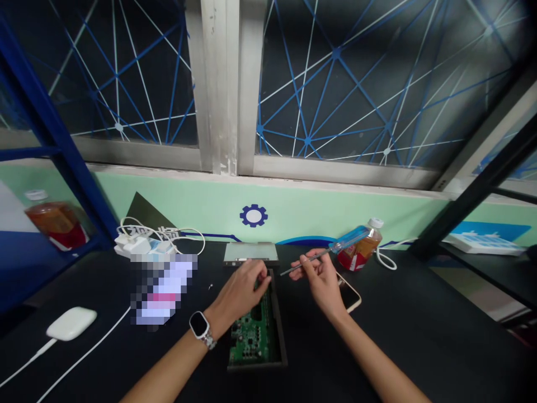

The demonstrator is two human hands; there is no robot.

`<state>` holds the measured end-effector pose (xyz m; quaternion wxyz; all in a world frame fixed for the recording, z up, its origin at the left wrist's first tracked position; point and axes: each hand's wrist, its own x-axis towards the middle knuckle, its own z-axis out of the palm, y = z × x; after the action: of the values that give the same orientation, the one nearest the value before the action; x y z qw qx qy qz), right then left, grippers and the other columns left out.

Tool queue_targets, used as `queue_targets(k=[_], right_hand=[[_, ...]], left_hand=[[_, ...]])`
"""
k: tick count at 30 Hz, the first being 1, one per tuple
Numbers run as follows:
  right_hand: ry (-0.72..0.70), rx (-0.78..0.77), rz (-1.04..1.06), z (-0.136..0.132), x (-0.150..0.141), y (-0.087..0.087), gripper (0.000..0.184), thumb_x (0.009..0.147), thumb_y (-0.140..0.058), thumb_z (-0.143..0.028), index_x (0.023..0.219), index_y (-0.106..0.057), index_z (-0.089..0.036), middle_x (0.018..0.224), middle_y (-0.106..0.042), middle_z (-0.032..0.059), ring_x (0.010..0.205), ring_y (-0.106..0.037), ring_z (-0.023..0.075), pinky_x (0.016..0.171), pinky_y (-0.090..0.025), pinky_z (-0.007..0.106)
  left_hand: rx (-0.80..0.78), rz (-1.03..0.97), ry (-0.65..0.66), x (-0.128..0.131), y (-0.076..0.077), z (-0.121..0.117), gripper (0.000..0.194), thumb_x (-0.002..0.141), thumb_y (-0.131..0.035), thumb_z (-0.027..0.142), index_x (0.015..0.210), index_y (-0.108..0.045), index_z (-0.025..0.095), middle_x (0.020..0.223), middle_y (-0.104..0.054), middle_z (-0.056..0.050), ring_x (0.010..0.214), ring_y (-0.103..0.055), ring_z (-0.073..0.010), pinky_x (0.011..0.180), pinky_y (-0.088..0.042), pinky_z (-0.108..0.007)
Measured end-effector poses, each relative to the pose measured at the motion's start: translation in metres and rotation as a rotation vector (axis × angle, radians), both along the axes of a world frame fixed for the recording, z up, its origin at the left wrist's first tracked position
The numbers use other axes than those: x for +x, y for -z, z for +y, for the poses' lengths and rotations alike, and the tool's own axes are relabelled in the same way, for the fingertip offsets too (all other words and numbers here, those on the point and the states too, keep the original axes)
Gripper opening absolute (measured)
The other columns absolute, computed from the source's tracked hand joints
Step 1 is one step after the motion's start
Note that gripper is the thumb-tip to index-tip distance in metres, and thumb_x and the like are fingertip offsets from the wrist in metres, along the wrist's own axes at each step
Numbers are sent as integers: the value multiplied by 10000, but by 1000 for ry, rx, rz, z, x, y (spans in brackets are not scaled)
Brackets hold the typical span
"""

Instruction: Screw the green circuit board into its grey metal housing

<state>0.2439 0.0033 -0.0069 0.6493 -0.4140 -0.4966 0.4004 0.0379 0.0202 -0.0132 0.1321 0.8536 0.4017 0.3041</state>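
My left hand (242, 291), with a watch (199, 326) on its wrist, is over a green circuit board (251, 341) that sits in a shallow dark case (282, 344). Thumb and fingers are pinched near the case's upper right corner; anything between them is too small to make out. My right hand (318, 277) grips a screwdriver (348, 240) by its shaft. Its translucent blue handle points up and to the right, and its tip hangs just right of the case. A flat grey metal piece (250, 253) lies behind the case.
On the right are a phone (350, 295) and a drink bottle (361, 252) partly behind the screwdriver handle. At left lie a power strip with cables (145, 246), a blurred-out object (163, 291) and a white rounded case (72, 323) on a cord. Tiny bits (210, 286) rest left of my left hand.
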Motion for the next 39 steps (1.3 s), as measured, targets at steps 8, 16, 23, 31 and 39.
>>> queue_targets(k=[8, 16, 23, 31, 39], right_hand=[[-163, 31, -338, 24, -31, -17, 295, 892, -562, -502, 885, -519, -210, 694, -695, 17, 485, -638, 148, 475, -510, 253], [-224, 146, -608, 57, -60, -22, 277, 927, -513, -463, 804, -555, -218, 627, -664, -12, 442, -602, 141, 466, -475, 243], [-204, 142, -612, 58, -60, -10, 290, 934, -490, -456, 790, -565, -216, 624, -670, -5, 450, -604, 148, 472, -469, 249], [-224, 136, -596, 60, -58, -10, 276, 941, -477, -447, 801, -554, -222, 619, -654, -6, 454, -606, 153, 470, -468, 249], [-240, 139, -637, 58, -57, -13, 305, 957, -448, -456, 806, -554, -213, 608, -639, -9, 470, -608, 148, 493, -480, 246]], left_hand=[[-36, -18, 42, -29, 17, 24, 306, 957, -408, 147, 1101, -666, 226, 1008, -635, -64, 978, -600, -207, 893, -473, -330], [-61, -54, 3, -39, 16, 28, 347, 946, -422, 137, 1128, -693, 255, 965, -663, -55, 922, -624, -197, 872, -477, -312], [-71, -72, -8, -38, 19, 29, 332, 940, -438, 142, 1105, -706, 250, 929, -659, -56, 907, -624, -198, 856, -473, -309], [-63, -90, 10, -38, 21, 30, 343, 942, -434, 117, 1117, -694, 254, 926, -651, -43, 902, -622, -189, 848, -468, -302], [-67, -87, -4, -38, 24, 31, 326, 941, -447, 126, 1114, -695, 248, 929, -645, -50, 905, -620, -191, 851, -469, -297]])
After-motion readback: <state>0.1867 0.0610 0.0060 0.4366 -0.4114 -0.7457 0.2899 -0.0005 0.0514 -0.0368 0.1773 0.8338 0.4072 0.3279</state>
